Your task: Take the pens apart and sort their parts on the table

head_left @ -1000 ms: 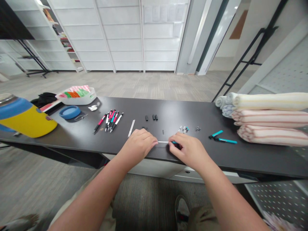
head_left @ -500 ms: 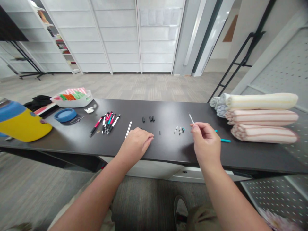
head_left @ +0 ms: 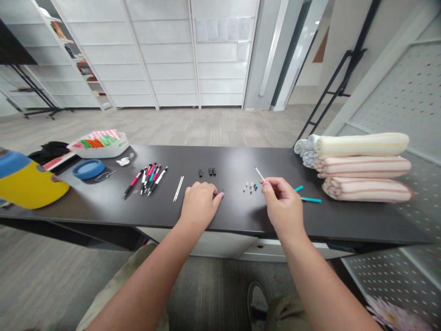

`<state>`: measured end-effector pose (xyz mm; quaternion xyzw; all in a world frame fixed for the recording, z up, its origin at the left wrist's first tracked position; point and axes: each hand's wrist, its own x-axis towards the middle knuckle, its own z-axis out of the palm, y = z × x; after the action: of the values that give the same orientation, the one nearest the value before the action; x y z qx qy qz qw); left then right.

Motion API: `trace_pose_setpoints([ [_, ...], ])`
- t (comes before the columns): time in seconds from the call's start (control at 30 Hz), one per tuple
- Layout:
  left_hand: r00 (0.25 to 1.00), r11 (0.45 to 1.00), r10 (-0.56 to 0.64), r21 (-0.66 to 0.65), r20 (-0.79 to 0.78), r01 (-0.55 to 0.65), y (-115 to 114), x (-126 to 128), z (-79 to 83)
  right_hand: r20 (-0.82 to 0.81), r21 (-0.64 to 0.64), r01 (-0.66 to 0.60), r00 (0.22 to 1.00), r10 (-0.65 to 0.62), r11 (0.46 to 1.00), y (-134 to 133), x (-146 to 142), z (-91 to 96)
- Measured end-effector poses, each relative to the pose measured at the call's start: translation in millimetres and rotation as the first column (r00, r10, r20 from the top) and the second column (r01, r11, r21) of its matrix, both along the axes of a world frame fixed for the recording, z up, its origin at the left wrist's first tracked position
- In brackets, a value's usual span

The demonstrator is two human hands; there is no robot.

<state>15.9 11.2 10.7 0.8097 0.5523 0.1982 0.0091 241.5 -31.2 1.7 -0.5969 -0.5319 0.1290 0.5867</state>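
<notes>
My right hand (head_left: 283, 205) is raised just over the black table (head_left: 103, 202) and pinches a thin white pen refill (head_left: 259, 173), which points up and to the left. My left hand (head_left: 200, 205) rests curled on the table with its fingertips pinched on a small dark piece that I cannot make out. Between the hands lie several tiny pen parts (head_left: 250, 186). Two teal pen barrels (head_left: 309, 198) lie just right of my right hand. Two white refills (head_left: 178, 188) lie left of my left hand, and three black grips (head_left: 207, 172) lie farther back.
Several assembled pens (head_left: 146, 177) lie in a row at the left. Farther left are a blue ring (head_left: 88, 168), a white tray (head_left: 99, 149) of coloured items and a yellow and blue object (head_left: 27, 182). Rolled towels (head_left: 361, 165) are stacked at the right end.
My right hand pulled the white refill away from my left hand and lifted it off the table. The left hand stayed down, shifting slightly. The view drifted to the right.
</notes>
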Motion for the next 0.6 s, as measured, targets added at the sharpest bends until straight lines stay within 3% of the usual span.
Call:
trace_pose_setpoints([
  [0.17, 0.998, 0.994, 0.056, 0.091, 0.016, -0.057, 0.1, -31.0, 11.1, 0.277, -0.093, -0.091, 0.954, 0.114, 0.991, 0.4, -4.1, 1.1],
  [0.27, 0.991, 0.981, 0.131, 0.139, 0.029, -0.134, 4.7, -63.1, 16.2, 0.507, -0.12, -0.136, 0.843, 0.179, 0.983, -2.4, -13.7, 0.6],
  [0.37, 0.989, 0.984, 0.149, 0.1, 0.019, -0.151, 8.6, -85.5, 15.6, 0.661, -0.167, -0.212, 0.7, 0.269, 0.963, -3.6, -23.1, -0.4],
  [0.47, 0.99, 0.988, 0.137, 0.081, -0.025, -0.134, 7.8, -91.2, 10.7, 0.729, -0.224, -0.295, 0.582, 0.36, 0.929, -0.9, -26.6, -2.0],
  [0.6, 0.99, 0.991, 0.119, 0.079, -0.074, -0.113, 3.2, -85.2, 5.0, 0.725, -0.256, -0.316, 0.562, 0.398, 0.913, 3.3, -24.6, -4.0],
])
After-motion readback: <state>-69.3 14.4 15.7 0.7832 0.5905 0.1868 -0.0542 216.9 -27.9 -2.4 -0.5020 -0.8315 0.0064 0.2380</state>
